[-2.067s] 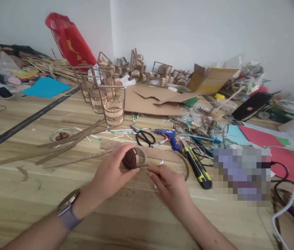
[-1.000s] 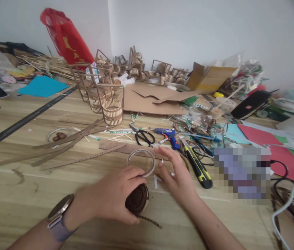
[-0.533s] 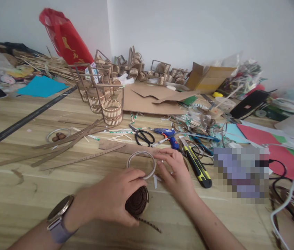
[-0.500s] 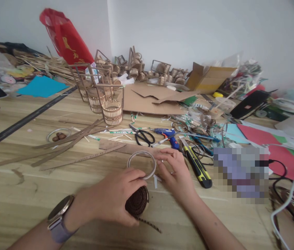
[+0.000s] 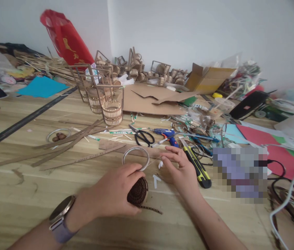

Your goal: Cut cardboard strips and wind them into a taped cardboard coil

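Observation:
My left hand [image 5: 110, 192] grips a coiled roll of brown corrugated strip [image 5: 137, 191] on the wooden table [image 5: 19, 194]; a loose tail of the strip trails to the right. A roll of clear tape [image 5: 136, 158] lies flat just beyond my fingers. My right hand [image 5: 183, 172] sits to the right of the tape roll, thumb and forefinger pinched on a thin strand of tape pulled from the roll. Small white paper scraps [image 5: 156, 179] lie between my hands.
A yellow-black utility knife [image 5: 197, 167], blue glue gun [image 5: 166, 134] and black scissors [image 5: 143, 137] lie behind my right hand. Long cardboard strips [image 5: 66, 142] and small woven baskets [image 5: 112, 112] are at the left; flat cardboard [image 5: 149, 99], coloured paper [image 5: 274, 146] and cables [image 5: 287, 194] crowd the right.
My left hand pulled the brown roll off the tape roll toward me. The tape roll has slid slightly left, and my right hand has drawn a strand of tape out from it.

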The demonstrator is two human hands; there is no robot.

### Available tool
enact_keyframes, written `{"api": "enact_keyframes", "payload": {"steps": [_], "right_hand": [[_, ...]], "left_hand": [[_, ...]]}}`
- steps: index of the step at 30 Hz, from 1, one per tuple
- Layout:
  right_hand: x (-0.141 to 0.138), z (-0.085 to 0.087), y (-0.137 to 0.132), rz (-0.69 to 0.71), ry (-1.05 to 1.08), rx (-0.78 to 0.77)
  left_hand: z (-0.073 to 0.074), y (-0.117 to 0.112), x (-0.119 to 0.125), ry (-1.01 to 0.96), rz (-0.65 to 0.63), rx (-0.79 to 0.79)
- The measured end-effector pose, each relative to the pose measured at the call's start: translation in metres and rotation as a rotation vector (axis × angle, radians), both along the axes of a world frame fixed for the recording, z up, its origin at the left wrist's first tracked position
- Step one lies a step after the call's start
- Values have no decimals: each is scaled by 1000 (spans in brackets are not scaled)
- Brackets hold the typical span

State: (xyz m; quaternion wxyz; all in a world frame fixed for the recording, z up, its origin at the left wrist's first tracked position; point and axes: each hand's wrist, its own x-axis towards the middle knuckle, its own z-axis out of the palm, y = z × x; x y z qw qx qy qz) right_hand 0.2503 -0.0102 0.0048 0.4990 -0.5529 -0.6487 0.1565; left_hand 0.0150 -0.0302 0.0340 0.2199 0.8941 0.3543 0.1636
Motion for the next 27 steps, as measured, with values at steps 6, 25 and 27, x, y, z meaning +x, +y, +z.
{"api": "enact_keyframes", "payload": {"steps": [6,25,27], "right_hand": [[0,4,-5,-62,-199,172],[-6,14,-10,153,-398,119],[-5,14,-8,195,-258,44]], "left_hand": [[0,-2,3,66,-35,53],[4,-3,6,14,-84,-26],[8,-4,6,11,-87,-42]]}}
